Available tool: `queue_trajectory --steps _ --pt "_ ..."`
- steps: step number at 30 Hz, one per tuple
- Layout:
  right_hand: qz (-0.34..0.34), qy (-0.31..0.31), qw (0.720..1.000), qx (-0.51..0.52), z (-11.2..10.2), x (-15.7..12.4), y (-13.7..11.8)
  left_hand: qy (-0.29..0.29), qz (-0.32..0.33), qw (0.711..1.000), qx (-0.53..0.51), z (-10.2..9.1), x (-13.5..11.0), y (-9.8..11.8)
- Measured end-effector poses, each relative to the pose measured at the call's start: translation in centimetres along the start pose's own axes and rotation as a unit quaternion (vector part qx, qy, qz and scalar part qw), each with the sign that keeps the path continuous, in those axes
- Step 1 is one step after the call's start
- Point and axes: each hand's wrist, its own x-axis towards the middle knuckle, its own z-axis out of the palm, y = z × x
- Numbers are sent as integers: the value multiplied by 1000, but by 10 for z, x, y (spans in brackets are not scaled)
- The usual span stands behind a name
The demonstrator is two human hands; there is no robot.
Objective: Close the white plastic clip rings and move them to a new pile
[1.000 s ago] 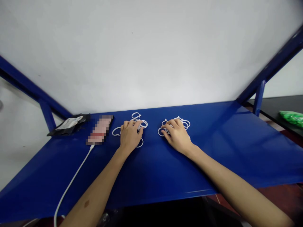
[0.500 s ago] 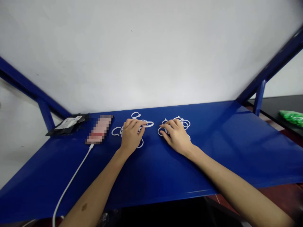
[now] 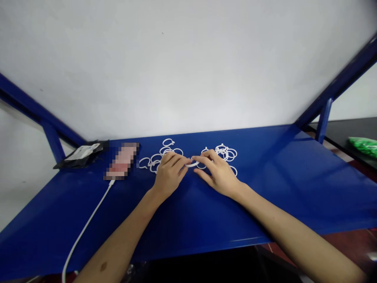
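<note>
Thumb and fingers of my left hand [image 3: 170,175] are closed in a pinch on a thin white plastic ring [image 3: 192,164], near the middle of the blue table. From the other side my right hand [image 3: 217,172] meets the same ring, its index fingertip at the upper edge and its thumb just below. Behind and left of my left hand lies a loose group of white rings [image 3: 156,158] with small clasps. A second group of white rings [image 3: 231,154] lies around my right hand, which partly covers it.
A pixelated phone [image 3: 123,161] with a white cable [image 3: 88,220] lies on the left of the blue table [image 3: 265,196]. Beyond it is a black plastic bag [image 3: 82,155] with a pale label. Blue frame bars flank the pale wall. A green bundle [image 3: 363,146] sits at far right.
My left hand has moved right with the ring, uncovering more rings behind it. My right hand has shifted slightly left, off some of its rings, to meet the held ring.
</note>
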Motion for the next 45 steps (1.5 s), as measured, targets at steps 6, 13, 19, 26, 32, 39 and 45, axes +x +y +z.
queue_trajectory --steps 6,13,19,26,32,39,45 --pt "-22 20 999 30 1 -1 4 -2 -11 1000 1 -1 2 3" --pt "20 76 987 140 7 -1 3 -22 -57 998 -28 -2 1 4" --pt "69 70 983 157 13 -4 3 -20 -35 999 -26 5 -5 -2" --pt "69 26 993 97 12 -5 5 -36 -34 997 -52 5 -5 0" --pt "99 10 990 100 13 -5 3 -26 -30 997 -59 2 -2 3" --pt "143 10 984 105 13 -5 3 -27 -29 997 -66 0 -1 4" --pt "114 11 975 190 12 -4 5 -19 -13 998 -55 0 0 5"
